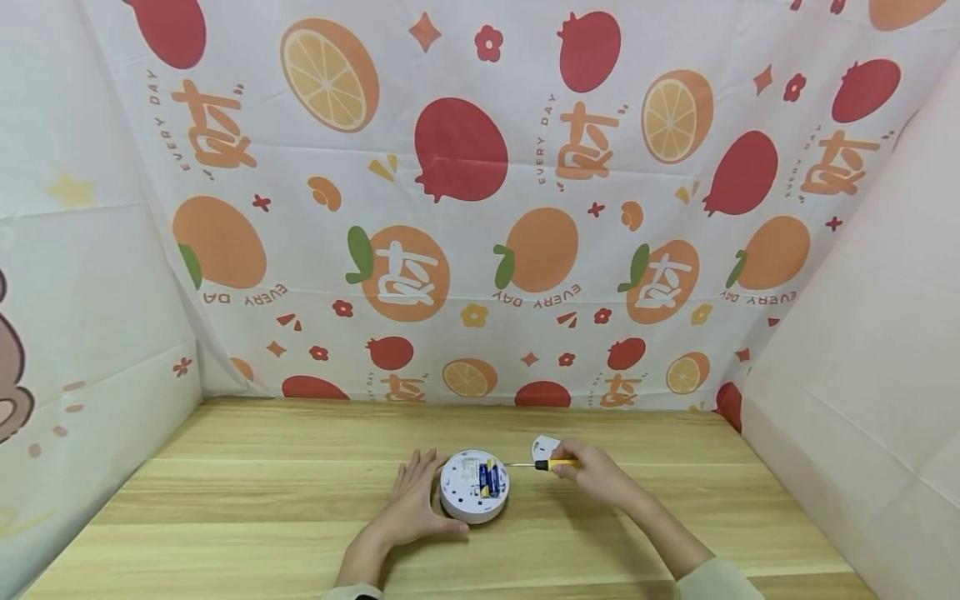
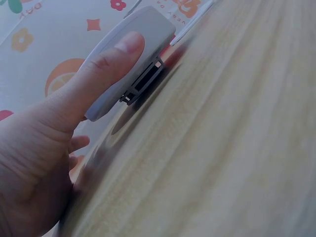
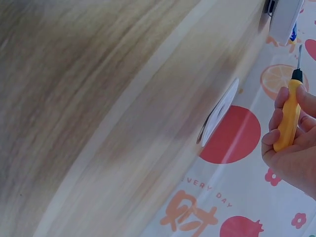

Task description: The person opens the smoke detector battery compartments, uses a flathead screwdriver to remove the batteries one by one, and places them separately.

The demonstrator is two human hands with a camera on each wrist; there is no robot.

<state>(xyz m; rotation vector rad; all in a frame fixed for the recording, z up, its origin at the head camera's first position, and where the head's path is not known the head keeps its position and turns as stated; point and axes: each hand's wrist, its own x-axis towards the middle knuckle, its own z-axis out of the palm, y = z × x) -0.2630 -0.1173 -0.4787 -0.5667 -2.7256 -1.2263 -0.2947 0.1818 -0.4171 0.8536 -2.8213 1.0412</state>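
Note:
A round white device point(image 1: 459, 492) lies on the table, its battery compartment facing up with blue-and-yellow batteries point(image 1: 489, 480) inside. My left hand point(image 1: 411, 510) holds it from the left, thumb at the near side and fingers at the far side. In the left wrist view, the thumb presses on the white side wall point(image 2: 150, 30), with a dark bracket underneath. My right hand point(image 1: 592, 473) grips a screwdriver point(image 3: 288, 118) by its yellow handle. The thin metal shaft points left, with the tip right at the device's right rim, by the batteries.
A small white cover point(image 1: 543, 447) lies on the wooden table point(image 1: 300, 492) just behind my right hand. Fruit-patterned cloth point(image 1: 465, 275) hangs at the back edge, and pale cloth walls point(image 1: 862, 400) stand at both sides.

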